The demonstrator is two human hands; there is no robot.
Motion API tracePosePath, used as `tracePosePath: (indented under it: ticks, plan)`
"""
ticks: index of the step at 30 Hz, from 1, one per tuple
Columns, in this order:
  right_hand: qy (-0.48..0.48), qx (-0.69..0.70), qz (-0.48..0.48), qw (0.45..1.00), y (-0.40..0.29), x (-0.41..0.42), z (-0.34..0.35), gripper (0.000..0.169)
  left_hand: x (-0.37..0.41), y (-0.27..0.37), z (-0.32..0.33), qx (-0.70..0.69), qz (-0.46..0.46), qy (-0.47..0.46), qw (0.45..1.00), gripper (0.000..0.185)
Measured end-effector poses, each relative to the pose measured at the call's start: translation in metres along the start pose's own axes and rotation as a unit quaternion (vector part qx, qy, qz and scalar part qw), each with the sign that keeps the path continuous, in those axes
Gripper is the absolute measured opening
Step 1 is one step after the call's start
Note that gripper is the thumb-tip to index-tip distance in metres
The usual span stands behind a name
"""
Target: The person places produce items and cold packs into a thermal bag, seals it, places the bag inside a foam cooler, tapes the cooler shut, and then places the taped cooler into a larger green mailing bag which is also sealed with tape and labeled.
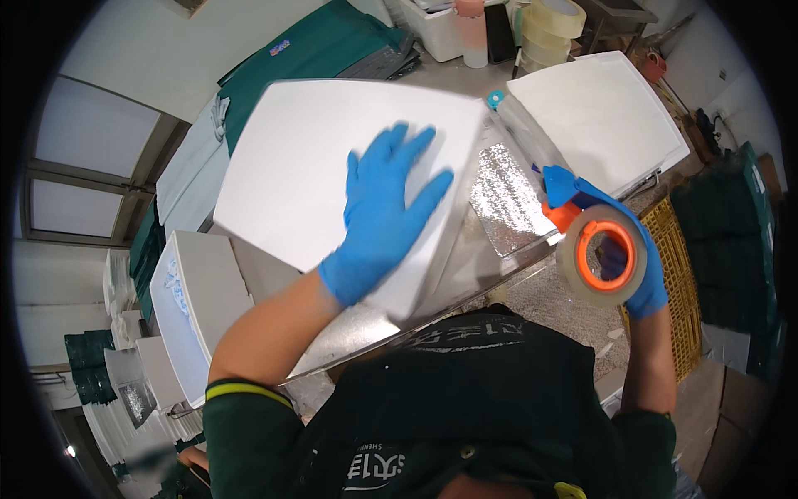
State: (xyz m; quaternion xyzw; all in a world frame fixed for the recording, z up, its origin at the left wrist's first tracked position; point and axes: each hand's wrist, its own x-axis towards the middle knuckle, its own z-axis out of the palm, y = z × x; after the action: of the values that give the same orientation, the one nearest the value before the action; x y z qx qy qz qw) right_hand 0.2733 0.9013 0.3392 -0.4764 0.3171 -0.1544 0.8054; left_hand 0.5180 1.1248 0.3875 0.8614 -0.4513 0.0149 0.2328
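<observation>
My left hand (pixel 389 209), in a blue glove, lies flat with fingers spread on the top of a large white foam box (pixel 299 168) on the metal table. Out to the right, my right hand (pixel 629 249), also blue-gloved, grips a tape dispenser (pixel 564 209) with an orange hub and a roll of clear tape (pixel 567 268). Its fingers are partly hidden behind the roll. Between box and dispenser, a silvery foil sheet (pixel 508 193) lies on the table, beside a clear plastic film or bag (pixel 530 137).
A white foam lid or box (pixel 598 118) sits at the right. Tape rolls (pixel 548 37), a bottle (pixel 474 37) and a phone-like black object stand at the back. An open foam box (pixel 187 318) is at left, yellow crates (pixel 667 287) at right. Part of another person shows lower left.
</observation>
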Motion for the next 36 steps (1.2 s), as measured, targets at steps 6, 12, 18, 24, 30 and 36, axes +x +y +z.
tracePosePath:
  ticks: [6,12,18,24,30,36]
  plan:
    - [-0.093,-0.170,-0.039,0.980,0.022,-0.032,0.051,0.032,0.121,-0.023,0.050,-0.279,-0.049,0.200,0.938,0.046]
    - [-0.132,0.226,0.063,0.963,0.057,0.080,0.135,0.027,0.169,-0.109,0.023,-0.375,-0.092,0.263,0.884,0.047]
    - [-0.119,0.302,0.076,0.943,0.038,0.134,0.191,0.024,0.020,-0.118,-0.048,0.143,0.118,-0.048,0.981,0.056]
    - [-0.220,0.223,0.013,0.950,0.056,0.141,0.175,0.027,0.020,-0.097,-0.015,0.206,-0.048,0.026,0.977,0.053]
    - [-0.361,-0.288,0.001,0.887,0.014,0.051,0.088,0.040,0.049,-0.096,0.001,0.116,-0.021,0.172,0.978,0.052]
    - [-0.407,-0.107,0.055,0.905,0.031,0.067,0.108,0.031,0.067,-0.096,0.008,0.147,-0.058,0.189,0.969,0.052]
